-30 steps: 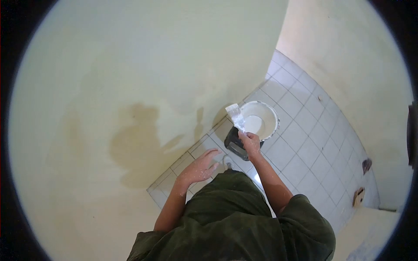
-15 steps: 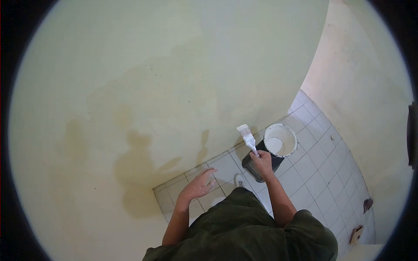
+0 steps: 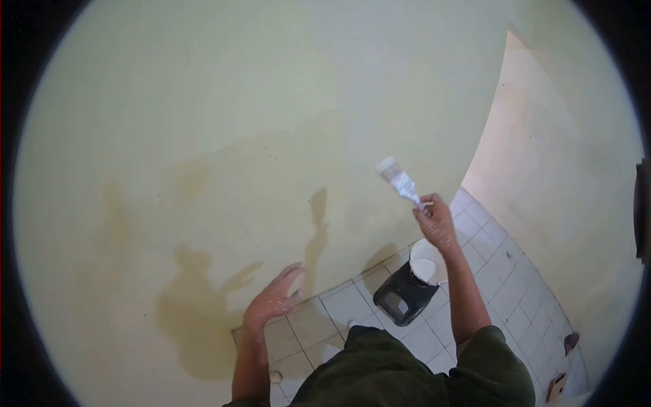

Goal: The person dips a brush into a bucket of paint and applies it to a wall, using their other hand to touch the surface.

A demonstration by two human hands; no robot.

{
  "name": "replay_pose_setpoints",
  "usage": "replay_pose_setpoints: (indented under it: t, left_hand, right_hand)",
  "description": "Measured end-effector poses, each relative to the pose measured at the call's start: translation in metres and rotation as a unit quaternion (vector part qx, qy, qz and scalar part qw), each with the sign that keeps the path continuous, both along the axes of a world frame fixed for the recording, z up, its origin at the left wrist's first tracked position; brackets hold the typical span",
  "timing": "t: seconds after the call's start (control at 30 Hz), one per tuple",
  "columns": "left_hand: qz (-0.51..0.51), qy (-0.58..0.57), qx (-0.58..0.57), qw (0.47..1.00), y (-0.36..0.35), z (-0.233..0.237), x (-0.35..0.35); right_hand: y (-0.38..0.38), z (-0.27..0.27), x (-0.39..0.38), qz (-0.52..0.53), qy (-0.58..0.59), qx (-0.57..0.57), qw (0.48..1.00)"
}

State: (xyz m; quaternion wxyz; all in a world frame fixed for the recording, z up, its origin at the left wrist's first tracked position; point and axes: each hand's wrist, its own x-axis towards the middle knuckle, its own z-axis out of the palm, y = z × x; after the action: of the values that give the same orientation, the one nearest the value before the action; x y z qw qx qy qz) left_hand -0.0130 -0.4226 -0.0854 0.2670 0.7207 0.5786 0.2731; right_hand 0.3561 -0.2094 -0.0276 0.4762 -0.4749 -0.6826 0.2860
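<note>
My right hand (image 3: 435, 220) grips the handle of a paintbrush (image 3: 400, 179), its white-coated bristles pointing up and to the left in front of the wall (image 3: 224, 102). Below that hand stands a paint bucket (image 3: 418, 248) with a white rim and white paint inside, partly covered by my forearm. It rests on a black container (image 3: 405, 298). My left hand (image 3: 274, 298) is held out near the wall's foot with fingers apart and nothing in them. White specks dot both hands.
White floor tiles (image 3: 352, 302) run along the wall's base. To the right rises another wall (image 3: 576, 203), past the near wall's edge. A brown item (image 3: 556, 388) and a dark object (image 3: 571, 342) lie on the floor at lower right. Shadows fall on the near wall.
My right hand has lifted the paintbrush up and slightly right, away from the bucket. My left hand has shifted left. The view has tilted up, so the bucket sits lower.
</note>
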Motion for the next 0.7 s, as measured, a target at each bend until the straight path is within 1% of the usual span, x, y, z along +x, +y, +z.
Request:
replay_pose_setpoints:
  t: [0.07,0.13,0.17,0.23,0.33,0.43,0.57,0.63,0.7]
  left_hand:
    - [0.020,0.027,0.040,0.999,0.016,0.036,-0.019]
    - [0.034,0.058,0.097,0.993,0.034,0.062,-0.032]
    - [0.044,0.054,0.120,0.990,0.043,0.074,-0.034]
    - [0.068,0.046,0.170,0.982,0.063,0.095,-0.032]
    - [0.079,-0.003,0.207,0.975,0.089,0.110,-0.019]
    - [0.072,-0.046,0.172,0.981,0.111,0.112,-0.001]
    - [0.065,0.007,0.230,0.971,0.141,0.106,-0.003]
    - [0.075,0.041,0.266,0.960,0.142,0.118,-0.005]
    - [0.106,0.074,0.297,0.946,0.152,0.130,-0.008]
  right_hand:
    - [0.013,0.045,-0.009,-0.004,-0.016,0.051,0.999]
    - [0.013,0.088,-0.018,-0.011,-0.049,0.102,0.993]
    - [0.012,0.102,-0.025,-0.023,-0.056,0.141,0.988]
    - [0.000,0.126,-0.041,-0.042,-0.021,0.147,0.988]
    - [0.013,0.128,-0.057,-0.051,0.005,0.171,0.984]
    - [0.022,0.123,-0.062,-0.025,0.054,0.178,0.982]
    - [0.041,0.108,-0.069,-0.007,0.086,0.160,0.983]
    - [0.044,0.102,-0.066,-0.001,0.098,0.167,0.981]
    - [0.056,0.096,-0.064,0.007,0.104,0.165,0.981]
